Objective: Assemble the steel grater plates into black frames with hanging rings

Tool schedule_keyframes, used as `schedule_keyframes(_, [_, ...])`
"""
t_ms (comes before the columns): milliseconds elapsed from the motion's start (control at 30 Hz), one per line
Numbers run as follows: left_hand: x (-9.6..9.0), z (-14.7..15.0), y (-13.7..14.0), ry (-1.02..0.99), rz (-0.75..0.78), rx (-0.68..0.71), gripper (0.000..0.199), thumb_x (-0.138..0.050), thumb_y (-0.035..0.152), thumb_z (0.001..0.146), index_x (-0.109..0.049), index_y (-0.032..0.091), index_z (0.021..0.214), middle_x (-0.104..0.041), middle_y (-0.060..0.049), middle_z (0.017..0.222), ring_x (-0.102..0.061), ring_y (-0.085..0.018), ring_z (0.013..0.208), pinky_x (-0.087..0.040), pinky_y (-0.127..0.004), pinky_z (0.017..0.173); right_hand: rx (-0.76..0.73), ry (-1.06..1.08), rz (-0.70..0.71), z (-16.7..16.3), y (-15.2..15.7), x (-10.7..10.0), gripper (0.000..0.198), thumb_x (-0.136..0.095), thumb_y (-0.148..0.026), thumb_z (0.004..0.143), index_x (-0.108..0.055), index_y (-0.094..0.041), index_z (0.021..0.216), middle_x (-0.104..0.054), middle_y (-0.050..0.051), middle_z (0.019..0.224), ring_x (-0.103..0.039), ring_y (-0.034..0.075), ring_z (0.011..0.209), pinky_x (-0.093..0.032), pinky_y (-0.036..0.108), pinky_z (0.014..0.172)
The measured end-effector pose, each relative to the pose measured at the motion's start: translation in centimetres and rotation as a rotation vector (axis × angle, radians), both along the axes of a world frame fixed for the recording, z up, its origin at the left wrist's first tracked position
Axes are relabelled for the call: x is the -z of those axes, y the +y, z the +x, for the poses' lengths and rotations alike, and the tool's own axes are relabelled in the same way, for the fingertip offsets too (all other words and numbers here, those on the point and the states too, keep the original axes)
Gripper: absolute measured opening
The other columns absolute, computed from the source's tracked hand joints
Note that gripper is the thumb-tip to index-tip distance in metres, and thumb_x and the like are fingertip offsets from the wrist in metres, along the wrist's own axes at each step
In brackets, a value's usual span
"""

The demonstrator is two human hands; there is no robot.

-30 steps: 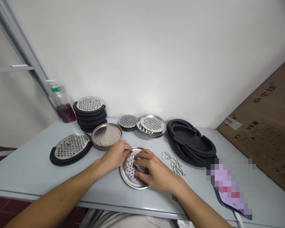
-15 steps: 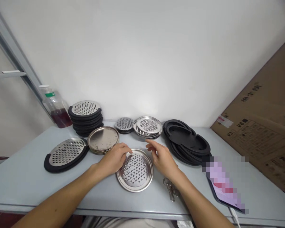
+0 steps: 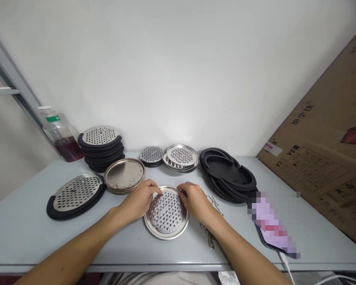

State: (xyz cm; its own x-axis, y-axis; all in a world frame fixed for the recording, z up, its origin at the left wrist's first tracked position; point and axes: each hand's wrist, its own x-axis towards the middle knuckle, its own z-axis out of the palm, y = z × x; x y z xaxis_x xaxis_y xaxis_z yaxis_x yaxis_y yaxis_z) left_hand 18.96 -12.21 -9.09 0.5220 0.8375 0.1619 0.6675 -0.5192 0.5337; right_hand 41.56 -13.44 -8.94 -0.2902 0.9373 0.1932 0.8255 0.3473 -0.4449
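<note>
White wall rises behind a pale grey table, with a printed cardboard box leaning at the right. Near the front edge lies a round metal plate with a grater disc on it, between the two hands. Left hand has its fingers curled at the upper left rim; right hand bends its fingertips onto the upper right rim. Whether either one pinches the metal or merely rests against it, I cannot tell, as the knuckles hide the contact. Wire clips lie beside the right forearm, partly covered by it. Farther back stand a stack of plates and a pile of black holders.
</note>
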Motion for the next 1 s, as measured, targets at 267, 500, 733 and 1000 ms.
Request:
schedule_keyframes(267, [0.09, -0.13, 0.0, -0.017, -0.027, -0.011, 0.044, -0.043, -0.004, 0.081, -0.072, 0.022, 0.102, -0.062, -0.006, 0.105, -0.059, -0.019, 0.1, -0.045, -0.033, 0.093, -0.025, -0.001, 0.016, -0.1, 0.1, -0.25, 0.023, -0.049, -0.009, 0.087, -0.071, -0.017, 0.088, -0.068, 0.006, 0.084, -0.063, 0.018, 0.079, -0.042, 0.025, 0.071])
schedule_keyframes(500, [-0.3, -0.05, -0.19, -0.012, 0.013, -0.045, 0.045, -0.043, -0.004, 0.079, -0.069, 0.023, 0.105, -0.063, -0.006, 0.104, -0.059, -0.02, 0.099, -0.045, -0.035, 0.094, -0.041, 0.015, 0.029, -0.08, 0.17, -0.19, 0.023, -0.05, -0.009, 0.087, -0.071, -0.017, 0.092, -0.068, 0.006, 0.086, -0.064, 0.019, 0.082, -0.044, 0.025, 0.073])
schedule_keyframes(733, [-0.23, -0.17, -0.05, -0.02, 0.006, -0.061, 0.035, -0.045, 0.001, 0.082, -0.071, 0.02, 0.096, -0.065, -0.006, 0.102, -0.06, -0.02, 0.096, -0.046, -0.035, 0.092, -0.059, 0.022, 0.02, -0.18, 0.06, -0.06, 0.023, -0.051, -0.009, 0.087, -0.071, -0.017, 0.094, -0.068, 0.006, 0.088, -0.064, 0.019, 0.083, -0.044, 0.025, 0.074])
schedule_keyframes(1000, [-0.13, -0.05, -0.18, 0.0, -0.012, -0.05, 0.039, -0.043, 0.0, 0.082, -0.073, 0.022, 0.096, -0.064, -0.006, 0.103, -0.06, -0.02, 0.096, -0.046, -0.035, 0.09, -0.047, 0.0, 0.007, -0.16, 0.08, -0.38, 0.023, -0.049, -0.009, 0.088, -0.07, -0.017, 0.093, -0.068, 0.007, 0.087, -0.064, 0.019, 0.083, -0.044, 0.025, 0.073])
